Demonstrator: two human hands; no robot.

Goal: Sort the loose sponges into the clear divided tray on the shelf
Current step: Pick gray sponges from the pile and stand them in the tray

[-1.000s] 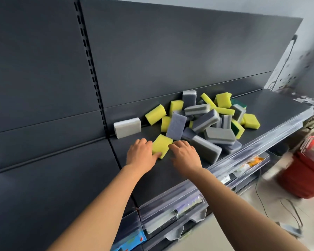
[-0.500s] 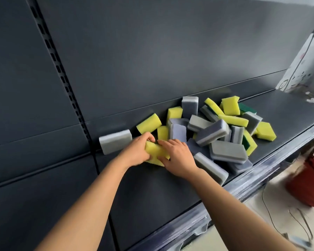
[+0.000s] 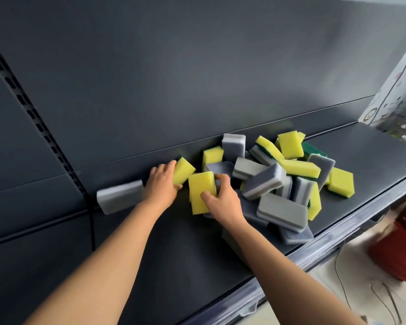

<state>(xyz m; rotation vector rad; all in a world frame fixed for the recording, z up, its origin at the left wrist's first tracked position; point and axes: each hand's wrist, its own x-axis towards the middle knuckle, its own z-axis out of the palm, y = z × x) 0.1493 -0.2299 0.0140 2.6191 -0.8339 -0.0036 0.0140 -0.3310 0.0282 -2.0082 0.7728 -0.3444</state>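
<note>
Yellow sponge [image 3: 201, 194] gripped by right hand [image 3: 223, 200]; left hand [image 3: 162, 184] closed on 2nd yellow sponge [image 3: 182, 170], beside sponge pile [image 3: 281, 179] on shelf [image 3: 361, 160].

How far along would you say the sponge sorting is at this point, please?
Nothing looks sorted yet: no clear divided tray is in view, and most sponges sit in a mixed pile on the shelf. In hand: the right hand grips one yellow sponge, and the left hand is on another yellow sponge. Left: the whole pile, plus the lone grey sponge against the back panel.
</note>
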